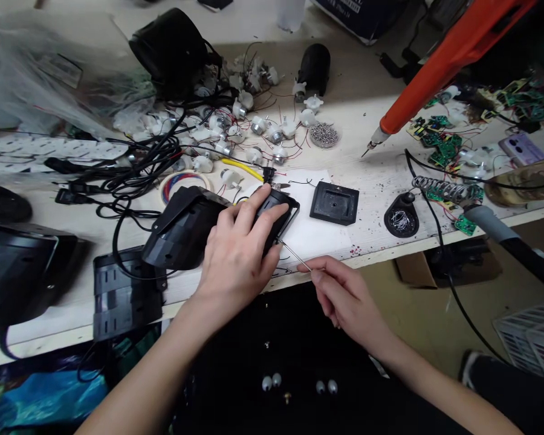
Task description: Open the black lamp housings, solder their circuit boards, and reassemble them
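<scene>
My left hand [238,244] lies over a black plastic housing [185,232] on the bench edge, fingers curled on its open right end. Pinched in my right hand [344,296] is a thin metal tool [294,255], its tip touching the housing just under my left fingers. A square black cover plate [334,203] lies to the right on white paper [315,232]. Small pliers with a yellow handle [249,170] rest behind the housing.
Several small white motors with wires [254,124] and a dish of screws [323,134] lie behind. Black cables [131,166] tangle at left. An orange electric screwdriver [439,63] hangs at right, above a soldering stand [401,217] and circuit boards [444,145]. More black housings [22,272] sit at left.
</scene>
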The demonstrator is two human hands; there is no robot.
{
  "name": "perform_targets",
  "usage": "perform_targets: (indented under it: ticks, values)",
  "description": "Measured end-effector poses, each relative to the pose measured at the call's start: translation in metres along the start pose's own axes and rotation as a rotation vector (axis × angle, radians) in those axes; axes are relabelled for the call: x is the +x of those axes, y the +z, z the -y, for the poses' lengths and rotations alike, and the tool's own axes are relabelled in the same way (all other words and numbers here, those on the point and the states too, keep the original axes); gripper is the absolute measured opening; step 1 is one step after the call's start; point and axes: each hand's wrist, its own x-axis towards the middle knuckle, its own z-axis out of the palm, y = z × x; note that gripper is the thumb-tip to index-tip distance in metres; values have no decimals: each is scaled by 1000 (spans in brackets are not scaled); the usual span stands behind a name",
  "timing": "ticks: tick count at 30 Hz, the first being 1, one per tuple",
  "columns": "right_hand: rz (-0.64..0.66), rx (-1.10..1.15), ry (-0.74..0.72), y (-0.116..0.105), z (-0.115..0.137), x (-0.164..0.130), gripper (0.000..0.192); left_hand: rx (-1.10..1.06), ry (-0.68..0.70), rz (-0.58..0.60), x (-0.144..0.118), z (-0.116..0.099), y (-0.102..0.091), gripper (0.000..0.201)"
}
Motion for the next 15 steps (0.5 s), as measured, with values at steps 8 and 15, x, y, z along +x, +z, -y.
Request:
perform_targets:
  ticks: [8,15]
  values:
    - [142,455,330,-8,12,9,28,4,-6,-23,-2,-4,2,54]
    - [-70,-127,-119,-5,4,13,26,-11,6,-18,1,4,1,54]
